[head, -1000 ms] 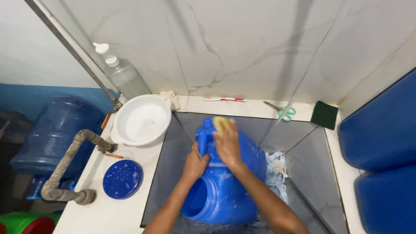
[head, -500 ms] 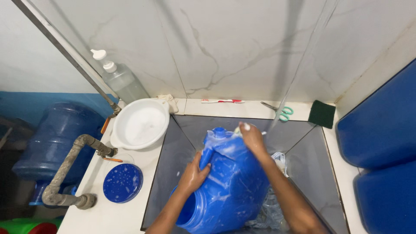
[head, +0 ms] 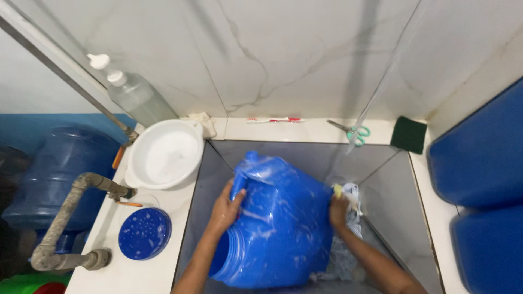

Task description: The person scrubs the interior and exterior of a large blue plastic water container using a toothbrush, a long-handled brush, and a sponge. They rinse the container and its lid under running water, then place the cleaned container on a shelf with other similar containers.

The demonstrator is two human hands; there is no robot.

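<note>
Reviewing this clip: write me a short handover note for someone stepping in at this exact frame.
Left hand grips the handle of the blue jug, which lies tilted in the sink, mouth toward the person.
Right hand presses a yellow sponge against the jug's right side.
Done: the jug's outside is streaked with suds.
Left: suds not yet rinsed off; the blue lid lies apart on the counter beside the white basin.

Even, fairly bright overhead light; soft vertical shadows on the marble wall (head: 305, 60), wet glare on the blue jug (head: 283, 218), mild wide-angle bending at edges, slight motion softness throughout.
</note>
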